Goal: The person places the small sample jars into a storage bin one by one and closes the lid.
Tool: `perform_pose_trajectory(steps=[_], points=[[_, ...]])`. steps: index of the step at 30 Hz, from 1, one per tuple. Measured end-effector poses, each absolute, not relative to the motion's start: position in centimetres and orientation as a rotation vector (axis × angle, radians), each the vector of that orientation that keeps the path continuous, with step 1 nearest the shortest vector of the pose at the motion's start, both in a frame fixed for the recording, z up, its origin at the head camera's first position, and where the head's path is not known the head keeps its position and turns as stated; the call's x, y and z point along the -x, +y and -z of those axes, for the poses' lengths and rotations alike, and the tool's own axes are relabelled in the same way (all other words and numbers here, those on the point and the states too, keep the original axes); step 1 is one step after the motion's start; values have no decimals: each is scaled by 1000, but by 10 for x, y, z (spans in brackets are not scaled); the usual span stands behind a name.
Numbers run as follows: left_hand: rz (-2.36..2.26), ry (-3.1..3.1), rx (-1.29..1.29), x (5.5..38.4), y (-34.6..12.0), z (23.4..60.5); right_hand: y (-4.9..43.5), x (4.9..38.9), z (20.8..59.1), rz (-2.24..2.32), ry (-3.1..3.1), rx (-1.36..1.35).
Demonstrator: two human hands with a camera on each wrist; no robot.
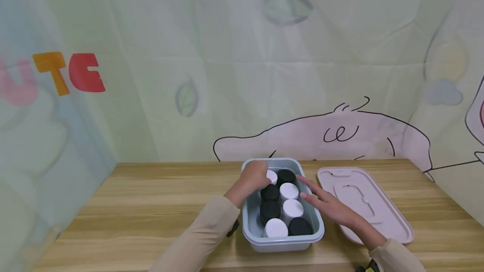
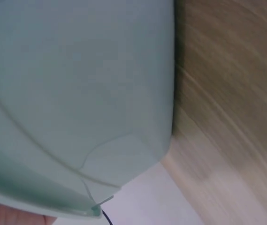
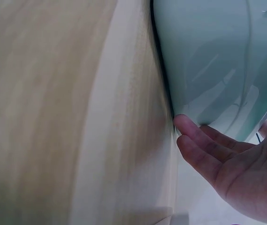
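Note:
A light blue plastic box stands on the table, holding several round jars with black or white lids. My left hand reaches over the box's back left rim and grips a jar with a white lid; its fingertips are partly hidden. Beside that jar are one with a black lid and another black lid nearer me. My right hand rests at the box's right side with fingers extended. In the right wrist view, its fingers lie against the box's outer wall.
A pale pink lid lies flat on the wooden table, right of the box and partly under the right forearm. Behind the table hangs a printed cloth with cartoon drawings.

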State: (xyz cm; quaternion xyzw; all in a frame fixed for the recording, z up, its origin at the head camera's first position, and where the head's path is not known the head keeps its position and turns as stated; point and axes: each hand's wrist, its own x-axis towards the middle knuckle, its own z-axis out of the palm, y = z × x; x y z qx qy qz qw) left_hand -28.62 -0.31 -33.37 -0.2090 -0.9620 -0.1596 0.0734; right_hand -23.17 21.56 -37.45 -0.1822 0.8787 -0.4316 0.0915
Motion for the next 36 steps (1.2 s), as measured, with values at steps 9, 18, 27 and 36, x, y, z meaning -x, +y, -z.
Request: perform_pose_trajectory(steps=[9,18,27,36], points=[[474,-2895,592,286,-6,332,217,230,373,1287,2611,536],[826,-2883,585,269,-15,318,240,230,363,1402,2541,487],[1283,-2703,670,233,-4,300,284,229,347,1376,2689,551],[1644,-2483,749,202,32,290,323,225,344,1313,2834,524]])
